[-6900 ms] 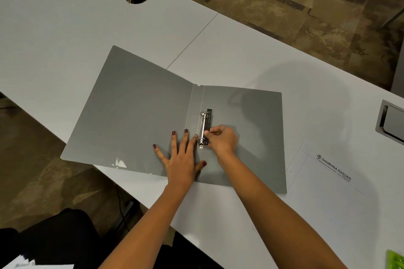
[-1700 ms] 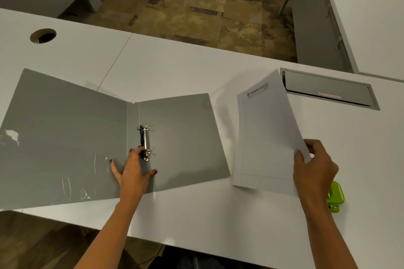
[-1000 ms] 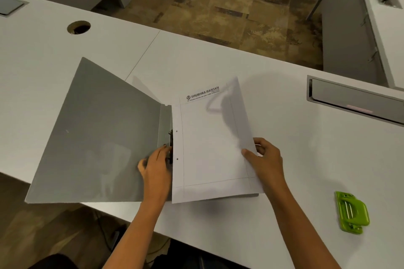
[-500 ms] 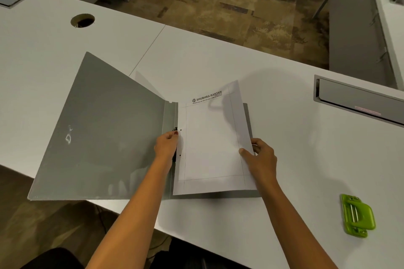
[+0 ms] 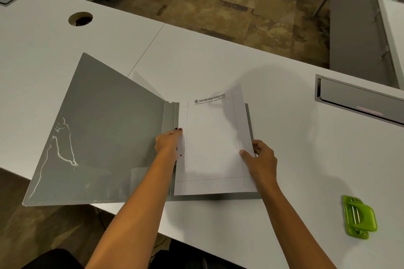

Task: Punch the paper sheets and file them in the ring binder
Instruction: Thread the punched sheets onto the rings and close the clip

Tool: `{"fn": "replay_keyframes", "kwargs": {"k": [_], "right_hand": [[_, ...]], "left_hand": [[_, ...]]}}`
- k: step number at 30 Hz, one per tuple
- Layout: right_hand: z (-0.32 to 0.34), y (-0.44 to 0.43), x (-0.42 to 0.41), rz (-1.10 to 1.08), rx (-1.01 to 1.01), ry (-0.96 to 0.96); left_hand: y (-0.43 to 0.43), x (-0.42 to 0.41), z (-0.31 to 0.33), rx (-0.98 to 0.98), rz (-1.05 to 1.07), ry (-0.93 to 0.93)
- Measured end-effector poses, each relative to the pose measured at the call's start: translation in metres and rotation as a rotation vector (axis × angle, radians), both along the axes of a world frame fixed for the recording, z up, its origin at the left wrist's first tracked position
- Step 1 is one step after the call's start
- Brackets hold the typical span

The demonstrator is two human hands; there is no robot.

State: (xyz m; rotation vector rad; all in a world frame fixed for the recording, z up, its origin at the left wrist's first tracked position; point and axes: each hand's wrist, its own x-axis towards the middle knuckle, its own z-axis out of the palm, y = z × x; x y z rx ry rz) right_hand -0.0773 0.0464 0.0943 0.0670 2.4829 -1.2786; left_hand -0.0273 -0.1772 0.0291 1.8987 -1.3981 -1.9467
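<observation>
A grey ring binder [image 5: 105,133] lies open on the white desk, its left cover raised a little. White letterhead paper sheets [image 5: 212,144] rest over the binder's right half, a punched hole showing near their left edge. My left hand [image 5: 169,143] sits at the spine over the ring mechanism, fingertips on the sheets' left edge; the rings are hidden under it. My right hand [image 5: 261,160] pinches the sheets' right edge, thumb on top. A green hole punch [image 5: 358,217] lies on the desk at the right, apart from both hands.
The white desk [image 5: 218,54] has a round cable hole [image 5: 80,18] at far left and a grey cable flap [image 5: 358,102] at right. The desk's near edge runs under my forearms. Another desk with a grey panel [image 5: 358,28] stands at far right.
The sheets have been carried from the right onto the binder's right half. My left hand has slid up the spine to the upper ring, while my right hand keeps hold of the right edge.
</observation>
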Motion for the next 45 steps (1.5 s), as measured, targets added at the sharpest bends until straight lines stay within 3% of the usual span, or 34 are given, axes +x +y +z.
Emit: {"fn": "replay_keyframes", "kwargs": {"k": [18, 28, 36, 45], "right_hand": [[-0.005, 0.004, -0.001, -0.014, -0.003, -0.045], [-0.005, 0.011, -0.001, -0.036, -0.004, -0.058], [-0.004, 0.012, 0.002, -0.035, -0.047, -0.077], [0.0, 0.013, 0.01, -0.012, -0.053, -0.052]], "left_hand": [[-0.01, -0.01, 0.003, 0.238, -0.011, -0.038], [0.002, -0.009, 0.008, 0.14, 0.097, -0.007], [0.039, 0.042, 0.025, -0.229, 0.141, -0.027], [0.049, 0.071, 0.015, 0.034, -0.019, -0.007]]}}
